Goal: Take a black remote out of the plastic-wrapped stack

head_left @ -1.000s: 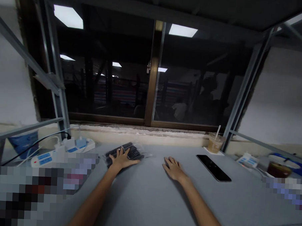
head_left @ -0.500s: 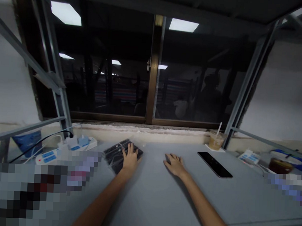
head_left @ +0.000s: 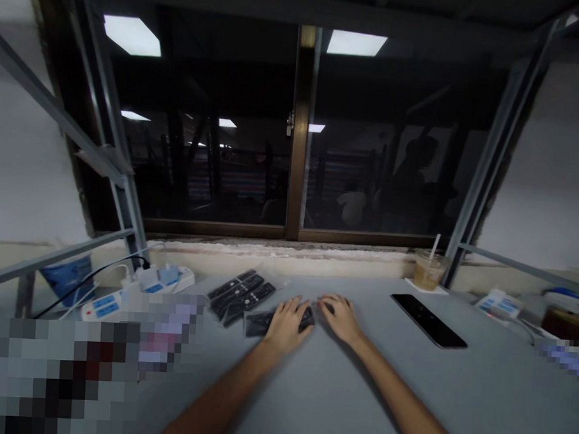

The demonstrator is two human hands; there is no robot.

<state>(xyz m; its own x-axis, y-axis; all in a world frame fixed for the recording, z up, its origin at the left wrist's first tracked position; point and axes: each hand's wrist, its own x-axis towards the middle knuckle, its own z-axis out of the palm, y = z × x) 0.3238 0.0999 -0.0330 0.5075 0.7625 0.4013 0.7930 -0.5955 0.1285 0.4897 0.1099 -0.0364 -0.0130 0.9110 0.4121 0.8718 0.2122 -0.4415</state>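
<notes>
just right of the bagged remotes [head_left: 241, 293], left hand [head_left: 285, 319] lies fingers-spread on one black remote [head_left: 278, 320], right hand [head_left: 339, 317] loosely open touching its end. slippery wrapper, might skid toward the phone [head_left: 429, 320].

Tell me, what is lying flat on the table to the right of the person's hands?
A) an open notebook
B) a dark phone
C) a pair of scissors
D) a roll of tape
B: a dark phone lies flat on the grey table, to the right of the right hand and in front of the iced drink cup with a straw.
</notes>
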